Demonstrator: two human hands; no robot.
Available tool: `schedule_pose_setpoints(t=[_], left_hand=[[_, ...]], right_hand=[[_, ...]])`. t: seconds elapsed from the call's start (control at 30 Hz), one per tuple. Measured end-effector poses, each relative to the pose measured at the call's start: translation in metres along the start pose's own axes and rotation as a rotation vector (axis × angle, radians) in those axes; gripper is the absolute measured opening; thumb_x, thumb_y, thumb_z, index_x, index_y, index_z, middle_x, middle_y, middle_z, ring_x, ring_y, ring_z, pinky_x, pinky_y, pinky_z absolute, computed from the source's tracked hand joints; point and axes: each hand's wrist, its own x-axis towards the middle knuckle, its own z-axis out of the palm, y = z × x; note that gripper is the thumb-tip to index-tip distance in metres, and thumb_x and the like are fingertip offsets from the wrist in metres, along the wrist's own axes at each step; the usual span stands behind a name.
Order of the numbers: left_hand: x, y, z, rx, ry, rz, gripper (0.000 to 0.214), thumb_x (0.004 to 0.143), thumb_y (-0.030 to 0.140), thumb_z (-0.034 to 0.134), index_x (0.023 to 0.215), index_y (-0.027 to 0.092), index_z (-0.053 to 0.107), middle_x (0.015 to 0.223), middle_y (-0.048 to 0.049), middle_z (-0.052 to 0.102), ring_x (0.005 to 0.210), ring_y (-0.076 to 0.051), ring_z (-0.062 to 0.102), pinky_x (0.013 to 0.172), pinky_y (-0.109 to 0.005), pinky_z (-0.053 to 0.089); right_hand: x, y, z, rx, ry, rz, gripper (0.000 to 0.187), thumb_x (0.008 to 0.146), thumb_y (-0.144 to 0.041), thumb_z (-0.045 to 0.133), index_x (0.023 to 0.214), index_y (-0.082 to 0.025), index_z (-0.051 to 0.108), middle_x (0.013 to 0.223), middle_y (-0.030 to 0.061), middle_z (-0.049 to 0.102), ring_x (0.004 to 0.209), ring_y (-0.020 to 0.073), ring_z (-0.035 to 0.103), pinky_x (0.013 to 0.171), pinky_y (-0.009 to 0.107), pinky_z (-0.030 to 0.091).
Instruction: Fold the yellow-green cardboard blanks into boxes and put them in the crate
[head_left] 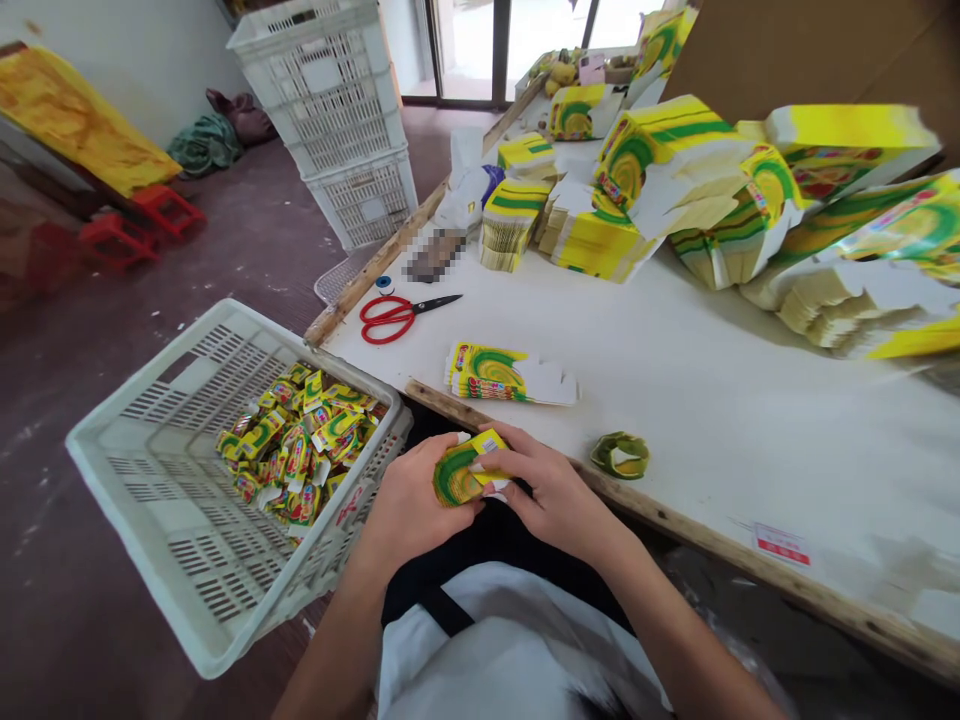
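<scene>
Over my lap, both hands grip a small yellow and green carton (463, 468). My left hand (411, 508) cups it from the left and below. My right hand (546, 484) pinches its right end, fingers curled over the top. Just beyond, a short stack of flat carton blanks (504, 374) lies on the white table (720, 420) near its front edge. To my left stands a white plastic crate (142, 470) holding several folded cartons (300, 446).
Red-handled scissors (397, 314) lie at the table's left edge. A green tape ring (620, 454) sits right of my hands. Tall piles of carton blanks (675, 190) fill the table's far side. Stacked white crates (337, 120) and red stools (142, 225) stand on the floor.
</scene>
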Motion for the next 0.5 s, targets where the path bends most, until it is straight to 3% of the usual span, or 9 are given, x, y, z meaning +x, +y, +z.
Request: schedule_pose_setpoints(t=[0.13, 0.23, 0.37, 0.5], left_hand=[[0.0, -0.002, 0.001, -0.017, -0.029, -0.009, 0.054, 0.06, 0.025, 0.076, 0.112, 0.019, 0.059, 0.103, -0.0079, 0.072, 0.091, -0.025, 0.069, 0.083, -0.038, 0.056], [0.001, -0.004, 0.003, -0.004, -0.03, -0.011, 0.053, 0.063, 0.026, 0.075, 0.112, 0.018, 0.058, 0.105, -0.0081, 0.072, 0.093, -0.025, 0.069, 0.083, -0.037, 0.056], [0.003, -0.007, 0.001, -0.038, -0.026, -0.025, 0.054, 0.067, 0.032, 0.072, 0.117, 0.016, 0.057, 0.107, -0.0095, 0.071, 0.093, -0.024, 0.069, 0.083, -0.037, 0.056], [0.006, -0.008, -0.001, -0.009, -0.106, -0.018, 0.055, 0.063, 0.033, 0.074, 0.113, 0.016, 0.06, 0.102, -0.0098, 0.073, 0.089, -0.026, 0.07, 0.082, -0.039, 0.057]], right_hand=[[0.004, 0.002, -0.014, 0.031, -0.113, 0.031, 0.028, 0.079, -0.005, 0.056, 0.097, -0.022, 0.068, 0.126, 0.0112, 0.058, 0.113, 0.0217, 0.06, 0.097, 0.04, 0.049], [0.004, 0.005, -0.012, 0.04, -0.099, 0.05, 0.026, 0.077, -0.006, 0.059, 0.096, -0.021, 0.067, 0.127, 0.0116, 0.056, 0.112, 0.0224, 0.06, 0.097, 0.04, 0.049], [0.002, 0.008, -0.001, 0.021, -0.022, 0.021, 0.035, 0.079, -0.005, 0.055, 0.109, -0.019, 0.064, 0.133, 0.0145, 0.051, 0.121, 0.0241, 0.055, 0.101, 0.042, 0.046], [0.001, 0.007, -0.005, 0.053, -0.061, 0.006, 0.024, 0.078, -0.006, 0.06, 0.096, -0.019, 0.067, 0.12, 0.0125, 0.058, 0.11, 0.0221, 0.059, 0.095, 0.038, 0.049]])
